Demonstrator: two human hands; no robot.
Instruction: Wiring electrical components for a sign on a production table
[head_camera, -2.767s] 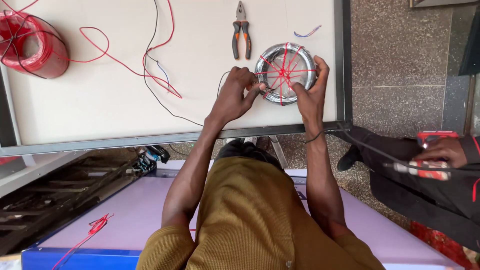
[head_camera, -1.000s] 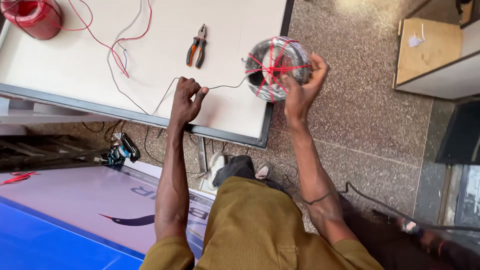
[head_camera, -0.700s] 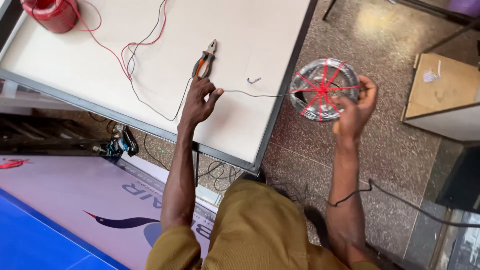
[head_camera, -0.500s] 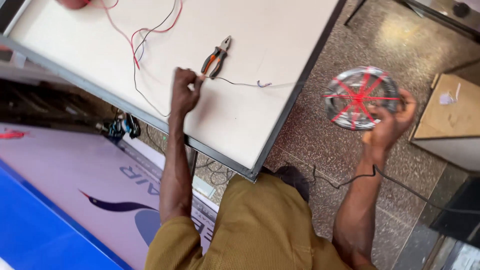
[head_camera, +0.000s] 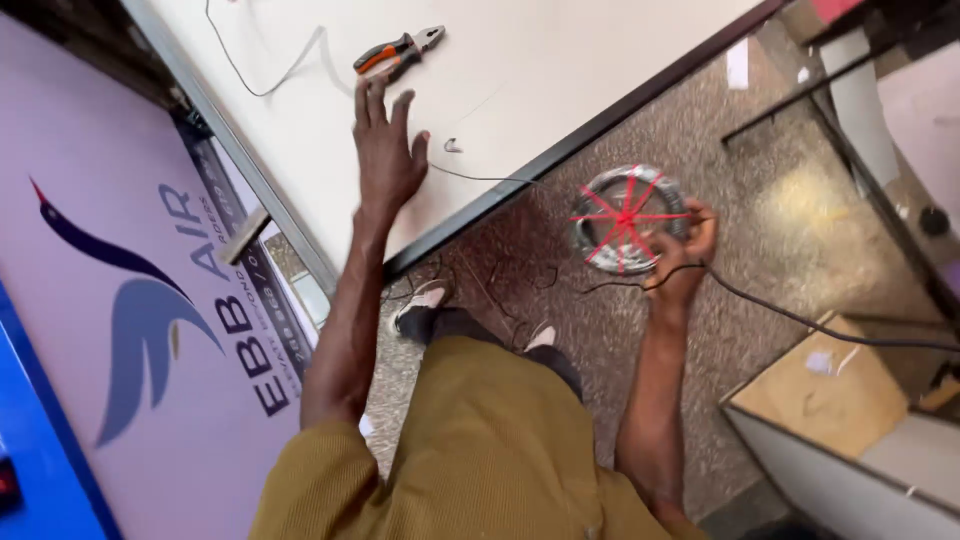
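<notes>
A white counter (head_camera: 560, 70) with a dark frame fills the top of the view, with speckled stone floor (head_camera: 600, 330) below its edge. The left hand (head_camera: 385, 150) lies flat on the counter, fingers (head_camera: 375, 100) spread apart and clamped on nothing. Orange-handled pliers (head_camera: 398, 50) rest just beyond those fingertips, long axis running across them, jaws pointing away to the right (near, but not touching). The right hand (head_camera: 682, 255) is off the counter, out over the floor, its fingers closed on the rim of a grey wire coil (head_camera: 625, 218) tied with red strands. The left hand is plainly the nearer one to the pliers.
</notes>
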